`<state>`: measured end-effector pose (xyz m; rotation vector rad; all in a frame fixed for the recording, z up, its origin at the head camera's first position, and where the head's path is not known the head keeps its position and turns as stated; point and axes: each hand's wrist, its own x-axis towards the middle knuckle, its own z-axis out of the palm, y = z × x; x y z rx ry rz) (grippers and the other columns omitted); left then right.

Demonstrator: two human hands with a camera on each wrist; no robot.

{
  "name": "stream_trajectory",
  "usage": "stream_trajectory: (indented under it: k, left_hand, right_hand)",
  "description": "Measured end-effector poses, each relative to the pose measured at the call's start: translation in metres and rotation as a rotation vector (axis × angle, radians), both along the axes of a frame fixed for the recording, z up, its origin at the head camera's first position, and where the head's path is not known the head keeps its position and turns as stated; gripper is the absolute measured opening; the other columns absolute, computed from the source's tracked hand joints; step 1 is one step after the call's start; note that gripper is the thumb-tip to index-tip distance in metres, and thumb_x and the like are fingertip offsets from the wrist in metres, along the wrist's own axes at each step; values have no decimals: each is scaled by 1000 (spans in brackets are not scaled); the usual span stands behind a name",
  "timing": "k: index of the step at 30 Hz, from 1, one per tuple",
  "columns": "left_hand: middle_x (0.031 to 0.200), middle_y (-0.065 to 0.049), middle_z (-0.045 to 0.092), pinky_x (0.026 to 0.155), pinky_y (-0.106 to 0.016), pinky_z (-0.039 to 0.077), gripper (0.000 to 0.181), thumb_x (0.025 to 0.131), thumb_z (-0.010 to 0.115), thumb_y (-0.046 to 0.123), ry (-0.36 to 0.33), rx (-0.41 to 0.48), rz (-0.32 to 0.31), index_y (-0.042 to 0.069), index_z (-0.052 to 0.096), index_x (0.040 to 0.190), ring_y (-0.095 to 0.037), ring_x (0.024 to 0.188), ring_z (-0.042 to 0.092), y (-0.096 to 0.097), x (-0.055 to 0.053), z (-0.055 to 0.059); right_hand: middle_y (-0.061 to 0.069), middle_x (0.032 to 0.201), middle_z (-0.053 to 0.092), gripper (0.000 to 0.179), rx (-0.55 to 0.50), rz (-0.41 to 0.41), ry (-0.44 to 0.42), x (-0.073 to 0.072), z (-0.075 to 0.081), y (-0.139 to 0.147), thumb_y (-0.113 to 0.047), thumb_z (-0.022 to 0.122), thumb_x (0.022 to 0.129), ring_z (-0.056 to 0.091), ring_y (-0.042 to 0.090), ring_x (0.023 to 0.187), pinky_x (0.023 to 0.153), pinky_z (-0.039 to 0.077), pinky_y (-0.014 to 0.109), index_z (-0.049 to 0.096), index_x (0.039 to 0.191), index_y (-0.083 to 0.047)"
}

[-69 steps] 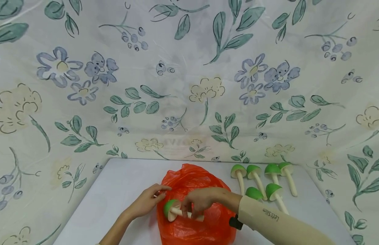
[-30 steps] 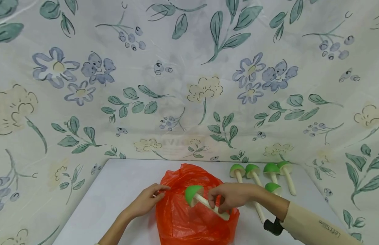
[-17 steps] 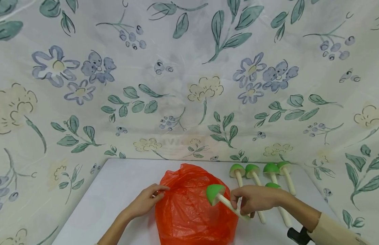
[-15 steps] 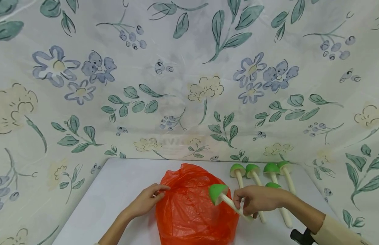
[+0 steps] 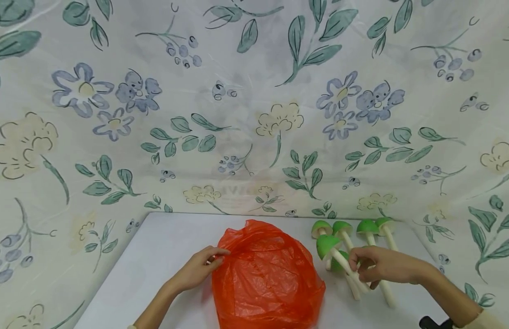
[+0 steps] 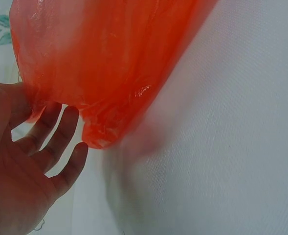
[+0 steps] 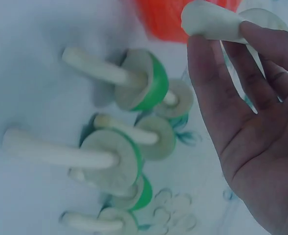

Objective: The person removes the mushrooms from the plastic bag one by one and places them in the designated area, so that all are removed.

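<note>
My left hand (image 5: 196,269) pinches the left edge of a red plastic bag (image 5: 266,288), which stands with its mouth open at the middle of the table. In the left wrist view, the thumb and index side meet the bag's rim (image 6: 60,95) while the other fingers spread loosely. Away to the right, my right hand (image 5: 385,265) grips a green-capped mushroom (image 5: 327,246) by its white stem, the cap pointing left. The right wrist view shows that stem (image 7: 212,22) between thumb and fingers, held over the other mushrooms.
Several more green-capped mushrooms (image 5: 367,227) with white stems lie on the white table (image 5: 155,251) at the back right, partly behind the right hand. A floral cloth (image 5: 238,109) hangs behind the table. A black wrist device (image 5: 435,322) sits on the right forearm.
The right hand has lifted the mushroom from over the bag and carried it right, to above the other mushrooms. The left hand stays at the bag's edge.
</note>
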<state>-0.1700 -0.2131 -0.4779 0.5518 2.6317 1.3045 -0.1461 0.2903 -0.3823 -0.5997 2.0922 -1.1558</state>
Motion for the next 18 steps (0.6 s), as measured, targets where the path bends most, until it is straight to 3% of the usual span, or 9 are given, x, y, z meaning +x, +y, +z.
stream_trajectory:
  k: [9, 18]
  left_hand:
    - [124, -9, 61, 77, -25, 52, 29, 104, 56, 20, -2, 7, -7, 10, 66, 129, -20, 98, 57, 1, -2, -2]
    - [122, -8, 62, 77, -25, 52, 28, 103, 56, 18, 0, 13, -11, 11, 66, 129, -20, 98, 57, 1, -3, -4]
  right_hand:
    - [13, 98, 57, 18, -18, -139, 22, -9, -2, 53, -8, 57, 97, 61, 24, 90, 75, 57, 47, 50, 110, 2]
    - [13, 107, 56, 24, 4, -264, -14, -12, -17, 111, -12, 59, 99, 61, 26, 96, 82, 55, 50, 47, 113, 3]
